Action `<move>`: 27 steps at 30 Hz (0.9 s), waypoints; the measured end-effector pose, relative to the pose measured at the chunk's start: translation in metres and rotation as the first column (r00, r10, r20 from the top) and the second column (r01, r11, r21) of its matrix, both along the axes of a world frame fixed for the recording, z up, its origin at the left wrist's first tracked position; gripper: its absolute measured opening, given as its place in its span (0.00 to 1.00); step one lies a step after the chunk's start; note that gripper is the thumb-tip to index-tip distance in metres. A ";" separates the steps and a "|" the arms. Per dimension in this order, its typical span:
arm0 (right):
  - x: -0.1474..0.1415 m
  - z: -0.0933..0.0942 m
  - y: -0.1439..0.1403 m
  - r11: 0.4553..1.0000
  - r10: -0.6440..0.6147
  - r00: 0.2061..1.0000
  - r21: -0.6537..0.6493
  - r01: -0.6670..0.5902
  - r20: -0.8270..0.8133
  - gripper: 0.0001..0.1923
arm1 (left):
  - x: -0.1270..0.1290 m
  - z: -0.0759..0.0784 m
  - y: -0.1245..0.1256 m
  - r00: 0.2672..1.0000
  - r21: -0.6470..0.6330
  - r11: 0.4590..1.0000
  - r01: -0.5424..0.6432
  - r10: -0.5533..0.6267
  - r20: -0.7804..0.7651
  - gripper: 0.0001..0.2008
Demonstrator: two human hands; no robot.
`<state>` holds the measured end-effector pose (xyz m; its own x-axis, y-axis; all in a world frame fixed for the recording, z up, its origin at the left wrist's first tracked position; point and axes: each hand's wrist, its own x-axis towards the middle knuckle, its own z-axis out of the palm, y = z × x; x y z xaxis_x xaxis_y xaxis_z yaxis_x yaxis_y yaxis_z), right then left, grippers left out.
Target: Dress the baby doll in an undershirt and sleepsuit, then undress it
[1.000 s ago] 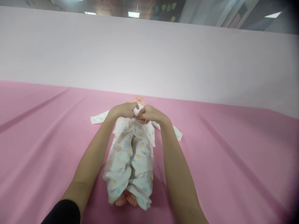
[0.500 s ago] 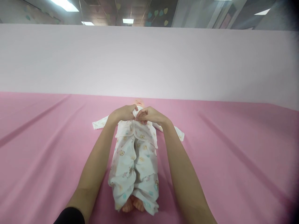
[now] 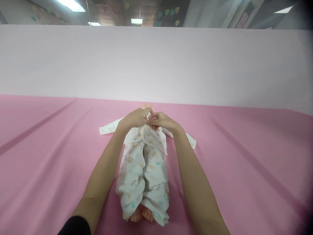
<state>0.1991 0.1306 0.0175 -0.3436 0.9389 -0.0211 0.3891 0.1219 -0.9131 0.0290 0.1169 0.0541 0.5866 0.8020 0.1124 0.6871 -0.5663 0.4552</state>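
A baby doll (image 3: 142, 213) lies on its back with its bare feet toward me, and its head is mostly hidden behind my hands. It wears a white printed jacket (image 3: 156, 139) and matching trousers (image 3: 133, 169). At the jacket's upper front, my left hand (image 3: 137, 118) and my right hand (image 3: 161, 121) meet with fingers pinched together. Both hands grip the jacket's front edges near the neck. The exact spot between the fingertips is hidden. The sleeves stretch out to either side, flat on the pink sheet.
The pink sheet (image 3: 244, 182) spreads under the doll with soft folds on both sides. Behind it rises a plain white wall panel (image 3: 156, 65). Ceiling lights (image 3: 137, 21) shine above the panel's top edge.
My left hand has shifted right and its fingers have come together with those of my right hand. The doll appears slightly further right, as the view has shifted a little.
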 end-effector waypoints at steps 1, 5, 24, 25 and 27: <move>0.001 -0.001 0.000 1.000 0.001 1.000 -0.007 -0.001 -0.016 0.05 | 0.000 0.000 0.000 1.000 -0.006 1.000 0.000 0.001 0.011 0.18; 0.009 0.001 0.000 1.000 -0.002 0.999 -0.032 0.001 -0.052 0.06 | -0.003 -0.004 0.007 0.998 -0.051 0.998 -0.026 0.029 0.062 0.21; -0.024 -0.017 0.019 0.800 -0.567 0.773 0.412 0.435 0.284 0.08 | 0.024 -0.058 0.041 0.904 0.214 0.900 -0.379 0.410 -0.120 0.19; -0.019 -0.015 0.020 0.795 -0.574 0.802 0.347 0.497 0.166 0.08 | 0.026 -0.058 0.040 0.905 0.202 0.899 -0.389 0.414 -0.094 0.20; -0.006 -0.010 0.024 0.775 -0.598 0.792 0.160 0.611 -0.123 0.08 | 0.029 -0.058 0.039 0.906 0.185 0.896 -0.403 0.419 -0.061 0.24</move>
<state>0.1934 0.1541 0.0071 0.3016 0.9378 0.1720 0.3829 0.0460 -0.9226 0.0579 0.1559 -0.0037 0.2233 0.9489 0.2228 0.9106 -0.2846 0.2996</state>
